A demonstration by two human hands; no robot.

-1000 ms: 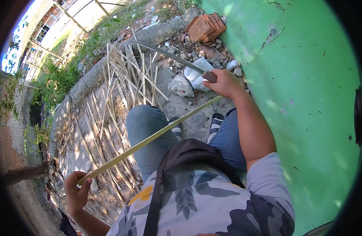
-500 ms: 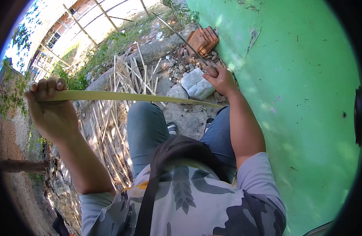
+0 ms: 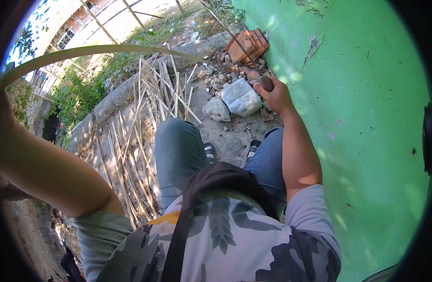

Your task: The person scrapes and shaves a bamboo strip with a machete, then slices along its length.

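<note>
At the far left edge, my left hand (image 3: 3, 110) is raised and partly lost in the dark rim of the view. A long, flat, pale green bamboo strip (image 3: 108, 49) runs out from it, bending in an arc toward the upper middle. My right hand (image 3: 278, 97) is closed around the brown handle (image 3: 266, 83) of a long, thin-bladed knife. Its blade (image 3: 230, 33) points up and away to the left, past the stacked tiles. Strip and blade look apart, and the fingers of my left hand are hidden.
Many split strips (image 3: 155, 89) lie on the ground at left. Ahead are a whitish stone block (image 3: 242, 97), a grey rock (image 3: 217, 109), rubble and orange roof tiles (image 3: 247, 46). A green wall (image 3: 366, 141) rises close on my right. A low stone edge (image 3: 103, 110) runs along the left.
My left hand has moved outward to the left edge, carrying the strip, which now arcs upward with its other end off my knees. The right hand stays near the same place with the knife.
</note>
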